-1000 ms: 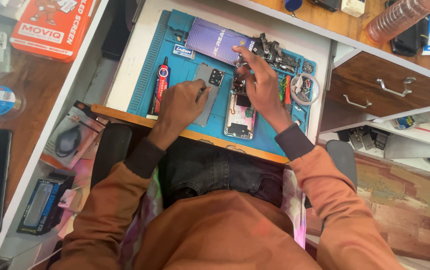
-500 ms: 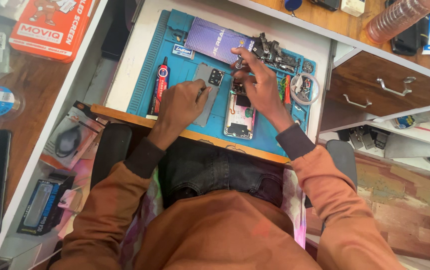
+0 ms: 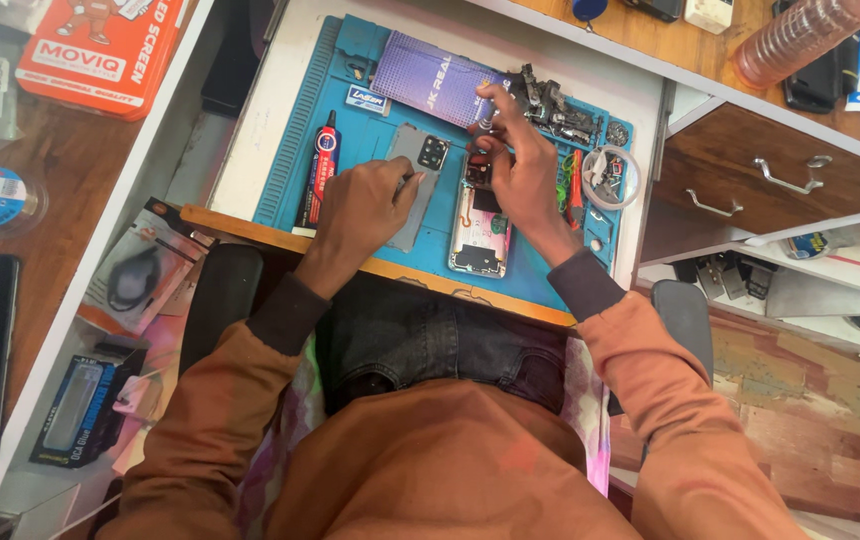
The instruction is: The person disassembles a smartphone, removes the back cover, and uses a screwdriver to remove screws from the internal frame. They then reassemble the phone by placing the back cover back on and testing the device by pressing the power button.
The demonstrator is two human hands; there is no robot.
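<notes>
The right hand is pinching a small part at the 12 o'clock end of the opened phone, whose long axis is running 12-to-6. The left hand, curled, is pressing the grey cover at 9 o'clock.

The light is bright and even, like daylight, and strongest on the white desk around my blue mat. Shadows are soft: my left hand lays only a faint one on the mat beside it. The floor to the right of the mat glares pale. My right hand is slightly blurred at the fingertips. Far from the mat, straight edges bend outward, and my sleeves look soft.
</notes>
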